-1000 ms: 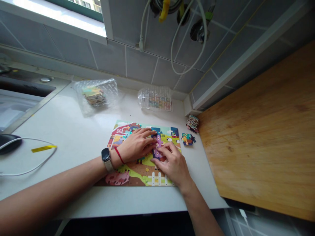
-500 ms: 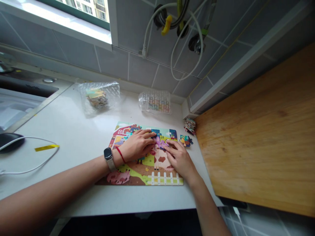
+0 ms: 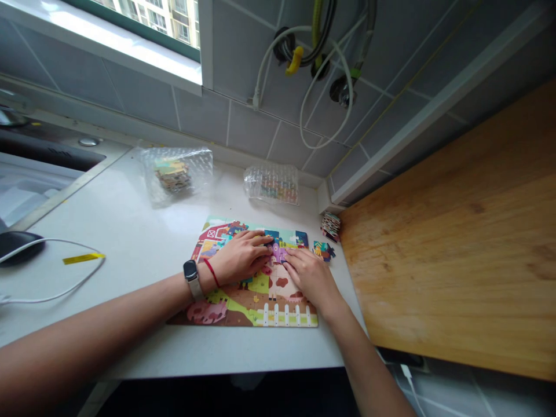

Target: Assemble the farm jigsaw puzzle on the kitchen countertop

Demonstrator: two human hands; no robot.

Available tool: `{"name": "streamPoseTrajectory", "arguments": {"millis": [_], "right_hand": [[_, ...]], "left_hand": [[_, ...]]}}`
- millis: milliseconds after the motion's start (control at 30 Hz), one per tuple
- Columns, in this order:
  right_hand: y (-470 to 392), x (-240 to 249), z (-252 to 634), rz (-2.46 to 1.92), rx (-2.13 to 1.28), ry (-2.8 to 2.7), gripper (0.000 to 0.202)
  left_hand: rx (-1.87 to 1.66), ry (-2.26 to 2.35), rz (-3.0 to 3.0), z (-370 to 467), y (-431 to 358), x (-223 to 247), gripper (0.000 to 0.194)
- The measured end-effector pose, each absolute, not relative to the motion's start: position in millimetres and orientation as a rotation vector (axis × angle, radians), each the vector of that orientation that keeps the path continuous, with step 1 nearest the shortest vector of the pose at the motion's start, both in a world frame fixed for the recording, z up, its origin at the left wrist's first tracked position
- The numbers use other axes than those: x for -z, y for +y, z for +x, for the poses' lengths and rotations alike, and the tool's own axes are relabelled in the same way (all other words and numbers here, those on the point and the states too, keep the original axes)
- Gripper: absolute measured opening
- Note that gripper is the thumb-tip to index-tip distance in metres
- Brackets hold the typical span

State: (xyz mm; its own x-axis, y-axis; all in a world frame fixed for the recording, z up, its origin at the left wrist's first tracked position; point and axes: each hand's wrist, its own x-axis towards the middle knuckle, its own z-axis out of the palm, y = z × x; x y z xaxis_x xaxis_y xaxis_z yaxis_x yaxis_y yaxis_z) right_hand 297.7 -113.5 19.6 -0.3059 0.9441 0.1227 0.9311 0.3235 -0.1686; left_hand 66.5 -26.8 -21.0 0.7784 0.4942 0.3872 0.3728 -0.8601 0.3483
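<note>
A farm-picture jigsaw puzzle [image 3: 284,315], with a barn, a cow and a white fence, lies flat on the white counter. Several loose puzzle pieces rest on top of it. My left hand [image 3: 243,255], wearing a watch and a red bracelet, has its fingers closed on a blue and purple puzzle piece [image 3: 273,248] over the middle. Against that piece, my right hand [image 3: 310,275] holds the edge of a purple puzzle piece [image 3: 282,255] with its fingertips. My palms and fingers partly hide both pieces. Beside the right hand lies a dark blue piece [image 3: 322,251].
A stack of pieces [image 3: 330,225] stands by the wooden board [image 3: 452,231] on the right. Two clear bags of pieces, the left bag [image 3: 174,174] and the right bag [image 3: 278,184], lie near the tiled wall. A white cable [image 3: 82,292] and the sink edge [image 3: 73,185] are at left.
The right hand and its purple piece have shifted slightly left, closer to the left hand. The left hand stays nearly in place. The camera view has tilted a little.
</note>
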Motion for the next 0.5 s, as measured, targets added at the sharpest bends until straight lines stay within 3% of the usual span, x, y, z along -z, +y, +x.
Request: {"name": "streamPoseTrajectory", "arguments": {"millis": [200,500], "right_hand": [[-113.6,-36.7,281.2,-1.877,-0.099,-2.471,0.021],[-130.3,-27.0,263.3,-2.005,0.043,-2.542,0.043]], "left_hand": [[-0.720,0.660,2.746,66.9,-26.0,24.6,0.024],[-0.705,0.658,2.737,65.8,-26.7,23.0,0.023]]}}
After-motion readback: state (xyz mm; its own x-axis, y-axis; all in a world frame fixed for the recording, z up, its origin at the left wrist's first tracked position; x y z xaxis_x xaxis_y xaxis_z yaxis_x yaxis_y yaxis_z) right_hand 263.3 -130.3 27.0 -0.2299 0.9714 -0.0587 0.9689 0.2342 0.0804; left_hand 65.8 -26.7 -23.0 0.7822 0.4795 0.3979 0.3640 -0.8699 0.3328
